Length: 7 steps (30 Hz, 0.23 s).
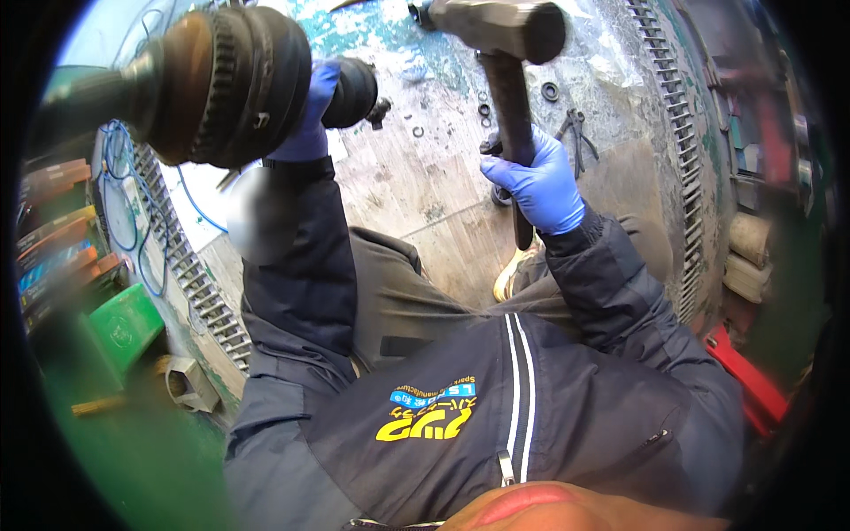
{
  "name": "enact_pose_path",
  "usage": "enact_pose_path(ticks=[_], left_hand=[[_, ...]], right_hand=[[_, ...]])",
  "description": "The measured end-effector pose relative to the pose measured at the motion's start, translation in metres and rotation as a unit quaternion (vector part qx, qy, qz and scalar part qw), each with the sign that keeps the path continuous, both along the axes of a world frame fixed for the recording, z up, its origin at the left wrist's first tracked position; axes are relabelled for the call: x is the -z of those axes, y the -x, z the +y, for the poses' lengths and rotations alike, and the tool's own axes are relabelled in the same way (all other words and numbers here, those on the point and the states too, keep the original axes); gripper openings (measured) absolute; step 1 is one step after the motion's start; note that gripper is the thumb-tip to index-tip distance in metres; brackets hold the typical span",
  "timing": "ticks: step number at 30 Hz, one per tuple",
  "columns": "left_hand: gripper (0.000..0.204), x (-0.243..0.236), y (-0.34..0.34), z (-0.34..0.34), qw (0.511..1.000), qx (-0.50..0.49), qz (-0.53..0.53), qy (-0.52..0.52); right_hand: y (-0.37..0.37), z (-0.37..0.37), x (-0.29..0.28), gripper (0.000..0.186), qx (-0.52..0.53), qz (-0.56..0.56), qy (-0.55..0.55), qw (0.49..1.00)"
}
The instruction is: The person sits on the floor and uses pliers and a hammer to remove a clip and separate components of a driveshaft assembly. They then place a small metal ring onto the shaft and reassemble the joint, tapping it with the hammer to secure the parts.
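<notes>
A thick drive shaft joint [235, 88], dark and ribbed with a rusty band, slants across the upper left, close to the camera. My left hand [312, 115], in a blue glove, is closed around it, its fingers partly hidden behind the metal. In my right hand [536, 181], also blue-gloved, is a hammer [511, 111], gripped low on its dark handle. The worn steel hammer head is raised at the top, right of the joint and apart from it. A black ring lies below, partly covered by the right hand.
On the worn worktop [398, 190] lie pliers [577, 146], a black ring [550, 91] and several small rings. Slatted metal strips [682, 133] run along both sides. At left are a blue cable [133, 203], stacked boxes [57, 226] and a green container [127, 326]; a red object [748, 380] stands at right.
</notes>
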<state>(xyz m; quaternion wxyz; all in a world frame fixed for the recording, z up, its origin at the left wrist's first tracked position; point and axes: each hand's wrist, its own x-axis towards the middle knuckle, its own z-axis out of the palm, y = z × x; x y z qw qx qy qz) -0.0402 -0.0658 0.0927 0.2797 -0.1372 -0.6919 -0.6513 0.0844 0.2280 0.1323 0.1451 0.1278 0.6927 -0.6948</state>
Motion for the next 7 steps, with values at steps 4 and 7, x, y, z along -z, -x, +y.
enact_pose_path(ticks=[4, 7], left_hand=[[0.005, 0.032, 0.003, 0.008, 0.993, -0.001, 0.022, 0.115], [0.025, 0.074, 0.079, -0.014, 0.94, -0.158, 0.139, 0.27]], right_hand=[[-0.008, -0.013, 0.062, 0.021, -0.043, -0.08, -0.111, 0.99], [-0.01, -0.021, 0.096, 0.03, -0.122, -0.135, -0.302, 0.936]])
